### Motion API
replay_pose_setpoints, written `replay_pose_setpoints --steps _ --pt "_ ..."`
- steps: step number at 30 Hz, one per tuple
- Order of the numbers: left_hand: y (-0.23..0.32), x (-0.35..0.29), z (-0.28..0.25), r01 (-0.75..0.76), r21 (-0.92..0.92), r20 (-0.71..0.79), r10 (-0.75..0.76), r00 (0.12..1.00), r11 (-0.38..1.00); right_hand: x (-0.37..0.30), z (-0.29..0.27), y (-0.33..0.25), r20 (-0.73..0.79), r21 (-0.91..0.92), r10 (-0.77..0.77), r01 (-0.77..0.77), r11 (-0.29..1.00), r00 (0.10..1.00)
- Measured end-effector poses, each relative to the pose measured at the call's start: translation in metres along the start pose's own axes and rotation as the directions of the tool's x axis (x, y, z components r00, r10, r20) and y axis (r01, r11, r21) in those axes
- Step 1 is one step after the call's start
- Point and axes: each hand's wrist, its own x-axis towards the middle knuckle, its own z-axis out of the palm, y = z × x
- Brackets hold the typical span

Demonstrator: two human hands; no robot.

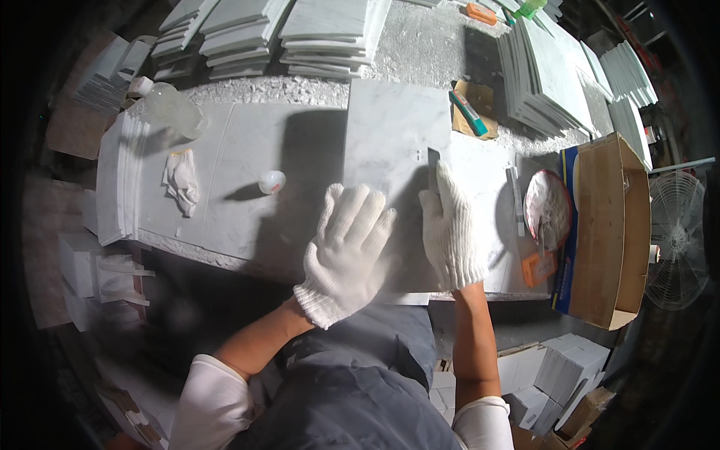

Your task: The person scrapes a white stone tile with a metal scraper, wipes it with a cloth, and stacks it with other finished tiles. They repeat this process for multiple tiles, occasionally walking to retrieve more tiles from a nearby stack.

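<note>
A pale grey-veined marble tile (386,112) lies in front of me on the bench. My left hand (349,251), in a white knitted glove, is spread open over the tile's near left part with nothing in it. My right hand (454,229), gloved the same way, is on edge near the tile's right side. Between its thumb and fingers is a thin flat strip with a dark end (433,156), mostly covered by the glove; its exact kind does not show. Small white specks mark the tile just left of the strip.
Stacked tiles (330,37) line the far side, with more tiles (544,75) at the right. Leftward are a clear bottle (174,111), a crumpled cloth (181,182) and a small white container (271,181). A green knife-like tool (469,114), round dish (547,210) and cardboard box (607,232) stand rightward.
</note>
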Motion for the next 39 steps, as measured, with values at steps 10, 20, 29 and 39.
replay_pose_setpoints --steps 10,20,29,39 --pt "0.001 -0.002 0.002 0.027 0.042 0.001 -0.027 1.000 0.999 0.017 0.013 0.011 -0.035 -0.007 -0.183 0.183 0.983 0.983" --pt "0.001 0.000 0.013 0.052 0.163 0.006 -0.053 0.999 0.985 0.028 0.027 -0.012 0.078 -0.103 -0.147 0.155 0.983 0.986" --pt "-0.001 -0.001 0.006 0.008 0.048 -0.043 -0.005 0.999 0.999 0.018 -0.002 0.016 0.043 -0.013 -0.042 0.042 0.999 0.998" --pt "0.001 0.001 0.002 0.015 0.017 -0.030 -0.014 0.999 1.000 0.032 -0.023 0.011 0.065 -0.128 -0.287 0.293 0.947 0.956"
